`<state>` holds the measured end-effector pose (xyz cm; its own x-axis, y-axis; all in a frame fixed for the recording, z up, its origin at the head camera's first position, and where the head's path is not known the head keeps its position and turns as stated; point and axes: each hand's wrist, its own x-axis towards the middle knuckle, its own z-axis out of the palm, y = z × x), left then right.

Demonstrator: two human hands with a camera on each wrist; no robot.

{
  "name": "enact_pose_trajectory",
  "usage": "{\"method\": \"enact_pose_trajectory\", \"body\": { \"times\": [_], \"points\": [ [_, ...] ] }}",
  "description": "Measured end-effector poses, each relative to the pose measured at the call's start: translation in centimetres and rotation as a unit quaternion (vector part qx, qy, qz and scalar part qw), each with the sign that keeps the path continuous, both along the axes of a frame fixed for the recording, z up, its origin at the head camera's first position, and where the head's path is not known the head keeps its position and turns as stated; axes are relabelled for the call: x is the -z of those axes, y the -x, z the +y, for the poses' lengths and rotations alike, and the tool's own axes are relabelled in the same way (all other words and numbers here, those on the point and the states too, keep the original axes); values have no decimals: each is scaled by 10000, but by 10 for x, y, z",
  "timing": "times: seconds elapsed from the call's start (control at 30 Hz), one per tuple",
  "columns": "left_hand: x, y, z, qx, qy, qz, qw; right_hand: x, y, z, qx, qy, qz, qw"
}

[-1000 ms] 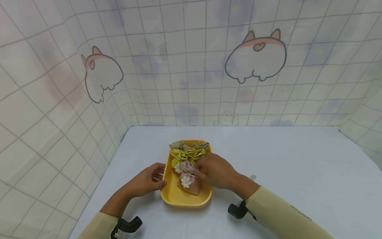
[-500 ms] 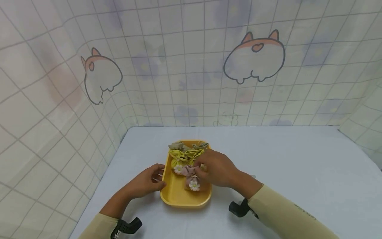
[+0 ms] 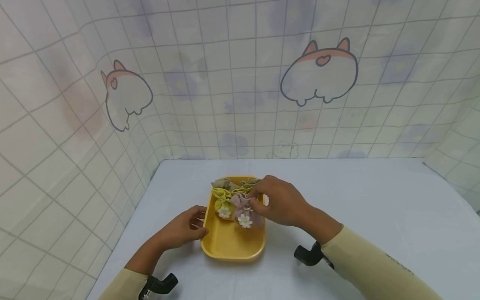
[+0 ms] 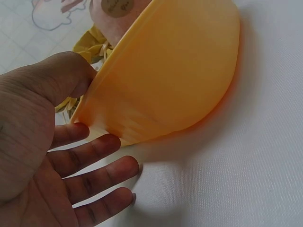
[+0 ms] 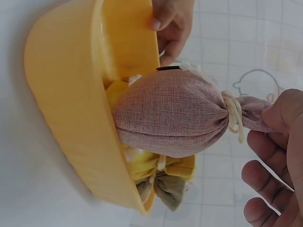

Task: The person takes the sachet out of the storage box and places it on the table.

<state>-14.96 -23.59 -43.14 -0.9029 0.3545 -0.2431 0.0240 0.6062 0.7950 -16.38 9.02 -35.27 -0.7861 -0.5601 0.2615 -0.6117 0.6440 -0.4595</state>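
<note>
My right hand (image 3: pixel 281 202) pinches the gathered top of a dusty-pink drawstring pouch (image 5: pixel 170 111) between thumb and forefinger. The other fingers stay loosely bent beside it. Pale cord is tied round the pouch's neck, and a white flower (image 3: pixel 245 221) decorates its front. The pouch hangs neck up at the right side of a yellow plastic tray (image 3: pixel 232 248). My left hand (image 3: pixel 185 225) holds that tray's left rim, thumb over the edge and fingers outside, the lower ones spread. Yellow pouches (image 3: pixel 222 205) and olive-grey pouches (image 3: pixel 221 183) lie in the tray's far part, partly hidden.
A white-covered table (image 3: pixel 356 208) extends to the right of the tray. Behind and to the left hangs a grid-patterned curtain (image 3: pixel 210 104) with cartoon animal prints. In the left wrist view, a round label (image 4: pixel 118 5) shows on a pink pouch.
My right hand has lifted the pink pouch from the tray's middle and shifted it up, farther back and to the right. The left hand and tray have stayed put.
</note>
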Motion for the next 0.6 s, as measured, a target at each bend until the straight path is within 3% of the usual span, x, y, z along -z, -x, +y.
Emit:
{"method": "enact_pose_trajectory", "body": {
  "times": [0.3,0.6],
  "points": [
    [1,1,-1,48,-26,27,10000,-9,3,10,50,69,317,9995],
    [0,1,-1,59,78,80,9999,-13,4,28,245,5,342,9991]
  ]
}}
